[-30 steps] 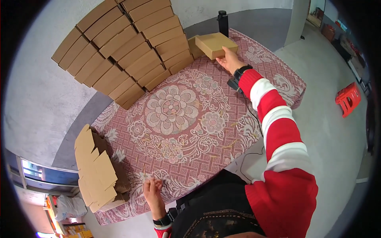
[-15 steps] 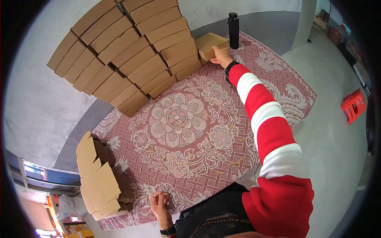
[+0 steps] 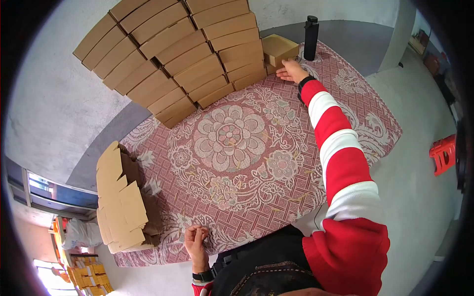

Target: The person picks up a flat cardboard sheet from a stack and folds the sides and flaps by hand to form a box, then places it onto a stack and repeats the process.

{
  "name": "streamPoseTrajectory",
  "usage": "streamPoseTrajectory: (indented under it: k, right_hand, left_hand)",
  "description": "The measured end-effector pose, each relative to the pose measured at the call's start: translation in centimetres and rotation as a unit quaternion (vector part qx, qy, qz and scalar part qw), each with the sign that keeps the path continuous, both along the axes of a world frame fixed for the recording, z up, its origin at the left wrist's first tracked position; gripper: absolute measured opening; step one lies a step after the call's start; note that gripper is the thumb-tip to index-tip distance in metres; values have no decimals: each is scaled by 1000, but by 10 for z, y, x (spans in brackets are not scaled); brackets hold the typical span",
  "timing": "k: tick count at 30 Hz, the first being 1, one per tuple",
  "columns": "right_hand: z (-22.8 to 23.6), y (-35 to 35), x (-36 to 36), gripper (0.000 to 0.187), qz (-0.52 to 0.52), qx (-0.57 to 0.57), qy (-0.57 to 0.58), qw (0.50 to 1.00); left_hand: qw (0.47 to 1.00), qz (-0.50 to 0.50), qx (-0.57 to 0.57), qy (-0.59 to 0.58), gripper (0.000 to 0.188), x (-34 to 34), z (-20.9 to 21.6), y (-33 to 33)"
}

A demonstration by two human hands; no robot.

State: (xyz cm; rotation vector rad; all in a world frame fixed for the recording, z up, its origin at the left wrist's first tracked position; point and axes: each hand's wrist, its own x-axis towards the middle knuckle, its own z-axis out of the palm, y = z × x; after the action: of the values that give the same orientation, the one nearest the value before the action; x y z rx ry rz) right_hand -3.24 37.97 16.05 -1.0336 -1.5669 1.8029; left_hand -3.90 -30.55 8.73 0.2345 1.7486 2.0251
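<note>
At the right end of the stacked boxes, a small brown cardboard box (image 3: 280,48) rests on top of another box. My right hand (image 3: 293,72) is just in front of these two, its fingers stretched out and apart, holding nothing. Whether its fingertips touch the lower box I cannot tell. My left hand (image 3: 196,242) is at the near edge of the table, its fingers curled in and nothing showing in them. Beside it, to the left, lies a pile of flat, cut cardboard blanks (image 3: 121,207).
Tall rows of closed cardboard boxes (image 3: 190,59) stand along the wall at the back. A black bottle (image 3: 310,39) is upright right of the small box. A patterned red cloth (image 3: 229,138) covers the table. A red plastic stool (image 3: 443,155) stands on the floor at right.
My right hand has let go of the small box and opened, slightly below it. The box stays at the end of the stack. The whole view has shifted; my left hand remains near the table edge.
</note>
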Motion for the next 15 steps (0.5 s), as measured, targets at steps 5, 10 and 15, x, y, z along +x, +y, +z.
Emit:
streamPoseTrajectory:
  k: [5,10,15]
  right_hand:
    - [-8,16,20,45,-6,35,-44,998]
    - [-11,27,-4,52,-117,121,-49,984]
    - [-8,103,8,58,-304,213,-232,899]
  left_hand:
    - [1000,-9,11,-3,10,0,1,5]
    - [1000,-7,9,-1,11,1,2,-3]
    - [999,-32,8,-15,9,2,-1,1]
